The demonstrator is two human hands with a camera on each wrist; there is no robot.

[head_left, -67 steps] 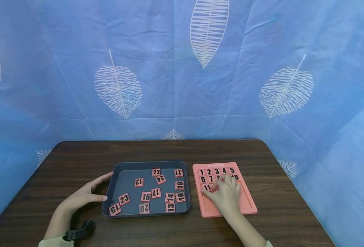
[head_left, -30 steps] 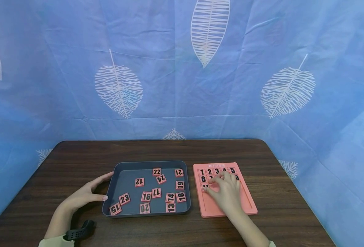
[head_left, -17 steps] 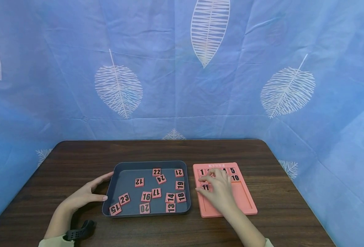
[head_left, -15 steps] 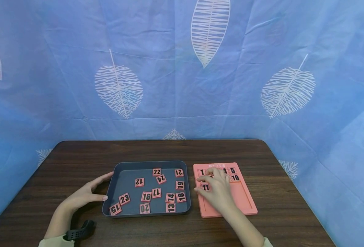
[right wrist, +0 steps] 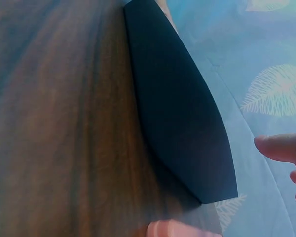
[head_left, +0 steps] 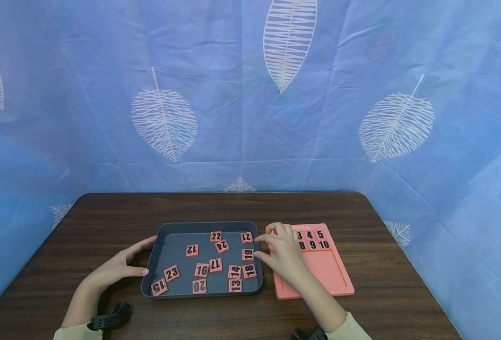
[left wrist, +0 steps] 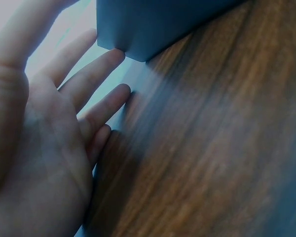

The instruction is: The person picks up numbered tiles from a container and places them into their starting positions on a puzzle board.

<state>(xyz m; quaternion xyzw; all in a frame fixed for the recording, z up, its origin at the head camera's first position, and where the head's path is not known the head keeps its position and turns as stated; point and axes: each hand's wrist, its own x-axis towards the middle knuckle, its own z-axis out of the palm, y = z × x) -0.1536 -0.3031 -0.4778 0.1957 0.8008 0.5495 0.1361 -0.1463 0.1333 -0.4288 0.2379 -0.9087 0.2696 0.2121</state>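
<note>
My left hand (head_left: 110,271) rests at the left end of a dark grey tray (head_left: 171,241), fingers extended. In the left wrist view its fingertips (left wrist: 117,55) meet the tray's outer wall (left wrist: 153,24). Pink square number tiles lie scattered in the tray, among them 19 (head_left: 247,255) and 21 (head_left: 246,237). My right hand (head_left: 284,252) hovers at the tray's right rim with thumb and fingers parted, holding nothing. It covers the left part of a pink number puzzle board (head_left: 327,269). Tiles such as 5 (head_left: 320,234) and 10 (head_left: 324,244) sit in its upper rows.
Both tray and board lie on a dark wood table (head_left: 208,316). Behind it hangs a blue cloth (head_left: 220,118) with white leaf prints. A black strap (head_left: 110,318) is on the left wrist, and another (head_left: 312,334) shows by the right sleeve.
My right hand has moved left from over the board to the tray's right rim, first leaving tile 11 seated at the start of the third row. My left hand has stayed put.
</note>
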